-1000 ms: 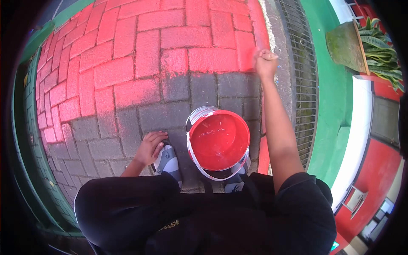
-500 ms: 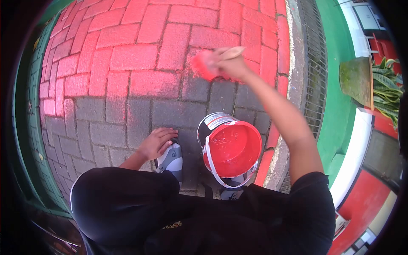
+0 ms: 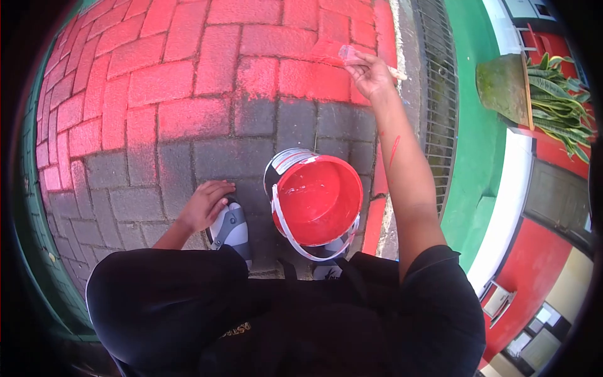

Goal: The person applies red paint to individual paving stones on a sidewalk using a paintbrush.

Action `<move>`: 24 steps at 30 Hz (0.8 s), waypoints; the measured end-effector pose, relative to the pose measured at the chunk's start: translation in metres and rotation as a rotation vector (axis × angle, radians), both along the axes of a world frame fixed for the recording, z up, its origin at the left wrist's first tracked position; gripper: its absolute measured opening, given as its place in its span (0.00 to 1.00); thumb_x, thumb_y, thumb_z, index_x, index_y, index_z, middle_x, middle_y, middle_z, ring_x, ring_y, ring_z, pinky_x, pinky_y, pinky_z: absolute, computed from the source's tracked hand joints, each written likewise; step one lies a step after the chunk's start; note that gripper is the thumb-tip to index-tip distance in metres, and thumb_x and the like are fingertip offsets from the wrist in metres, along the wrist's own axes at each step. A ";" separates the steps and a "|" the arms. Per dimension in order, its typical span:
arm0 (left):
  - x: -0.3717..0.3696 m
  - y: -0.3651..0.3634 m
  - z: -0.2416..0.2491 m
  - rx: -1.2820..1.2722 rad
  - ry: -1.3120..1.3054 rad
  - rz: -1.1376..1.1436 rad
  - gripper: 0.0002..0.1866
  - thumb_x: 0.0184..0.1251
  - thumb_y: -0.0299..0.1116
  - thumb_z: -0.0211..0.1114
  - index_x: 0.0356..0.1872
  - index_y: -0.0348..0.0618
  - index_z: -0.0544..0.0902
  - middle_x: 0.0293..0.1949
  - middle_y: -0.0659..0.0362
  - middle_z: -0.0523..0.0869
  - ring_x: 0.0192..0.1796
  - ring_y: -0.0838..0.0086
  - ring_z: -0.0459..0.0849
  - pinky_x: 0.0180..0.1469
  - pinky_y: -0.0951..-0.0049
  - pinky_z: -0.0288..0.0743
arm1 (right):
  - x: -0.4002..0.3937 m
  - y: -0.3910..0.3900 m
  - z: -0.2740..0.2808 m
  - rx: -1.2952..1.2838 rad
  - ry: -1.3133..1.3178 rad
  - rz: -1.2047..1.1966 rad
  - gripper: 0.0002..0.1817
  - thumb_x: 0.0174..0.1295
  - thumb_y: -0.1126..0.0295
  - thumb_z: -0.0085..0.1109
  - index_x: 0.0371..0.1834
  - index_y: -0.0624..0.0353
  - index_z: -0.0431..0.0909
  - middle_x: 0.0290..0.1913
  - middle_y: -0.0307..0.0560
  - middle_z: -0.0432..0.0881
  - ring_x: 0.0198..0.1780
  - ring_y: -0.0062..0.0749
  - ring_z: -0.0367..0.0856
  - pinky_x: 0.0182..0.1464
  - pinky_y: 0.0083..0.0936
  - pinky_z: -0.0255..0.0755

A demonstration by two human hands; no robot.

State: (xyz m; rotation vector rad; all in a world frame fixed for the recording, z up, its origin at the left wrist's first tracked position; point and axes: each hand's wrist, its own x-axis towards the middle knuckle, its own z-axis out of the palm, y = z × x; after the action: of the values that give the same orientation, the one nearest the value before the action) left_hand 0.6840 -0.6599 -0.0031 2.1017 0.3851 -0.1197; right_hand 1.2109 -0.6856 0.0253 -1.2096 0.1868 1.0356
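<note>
My right hand grips a paintbrush with red bristles and a pale handle. The bristles are over the red-painted pavers, near the curb on the right; whether they press on the surface is hard to tell. My left hand rests beside a grey and white shoe, holding nothing, its fingers stretched out. Between my feet stands a paint bucket, its inside coated red and its white handle hanging toward me. Unpainted grey pavers lie in front of it. My right forearm has a red paint streak.
A metal drain grate runs along the right behind a pale curb. Beyond it are a green floor strip and a potted plant. A green edge borders the pavers on the left.
My right hand with the paintbrush has moved right, toward the curb, and its wrist has turned. The view has shifted, so the bucket and pavers appear farther left and higher. My left hand stays by the shoe.
</note>
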 end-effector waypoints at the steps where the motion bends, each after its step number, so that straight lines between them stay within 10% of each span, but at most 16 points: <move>1: 0.001 0.001 0.001 0.004 -0.004 -0.007 0.18 0.74 0.30 0.57 0.61 0.38 0.80 0.64 0.49 0.82 0.71 0.51 0.75 0.74 0.51 0.66 | 0.002 -0.006 0.002 0.004 -0.004 -0.007 0.10 0.66 0.77 0.59 0.49 0.67 0.80 0.44 0.55 0.88 0.42 0.45 0.89 0.50 0.43 0.85; 13: 0.032 0.049 0.118 0.348 -0.011 -0.209 0.19 0.69 0.30 0.65 0.61 0.49 0.82 0.57 0.54 0.87 0.59 0.55 0.85 0.63 0.56 0.77 | -0.006 -0.070 0.025 0.046 -0.119 -0.048 0.05 0.65 0.78 0.60 0.43 0.63 0.79 0.44 0.53 0.86 0.43 0.41 0.88 0.50 0.42 0.85; 19: 0.100 0.036 0.246 0.587 -0.031 -0.688 0.27 0.63 0.31 0.67 0.66 0.56 0.79 0.67 0.60 0.80 0.67 0.63 0.79 0.69 0.56 0.72 | -0.019 -0.102 0.021 -0.156 -0.545 0.187 0.06 0.62 0.75 0.67 0.35 0.55 0.77 0.33 0.40 0.84 0.29 0.24 0.83 0.34 0.29 0.80; 21: 0.120 0.013 0.260 0.645 -0.084 -0.746 0.28 0.62 0.31 0.68 0.66 0.54 0.79 0.68 0.59 0.79 0.67 0.63 0.79 0.69 0.56 0.71 | -0.027 -0.106 0.008 -0.184 -1.111 0.286 0.09 0.60 0.73 0.70 0.28 0.55 0.77 0.28 0.34 0.81 0.25 0.16 0.74 0.30 0.23 0.72; 24: 0.140 -0.028 0.255 0.686 -0.185 -0.755 0.28 0.61 0.33 0.68 0.65 0.52 0.80 0.66 0.59 0.81 0.67 0.65 0.79 0.71 0.57 0.69 | -0.030 -0.102 -0.004 -0.094 -1.076 0.428 0.12 0.58 0.71 0.72 0.23 0.56 0.76 0.25 0.31 0.78 0.25 0.14 0.69 0.29 0.21 0.66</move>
State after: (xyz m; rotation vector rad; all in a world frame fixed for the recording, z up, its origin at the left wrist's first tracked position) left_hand 0.8242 -0.6882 0.2520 2.8085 -0.5815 -0.2553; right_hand 1.1810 -0.7881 0.0212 -1.7770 -0.8991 0.6012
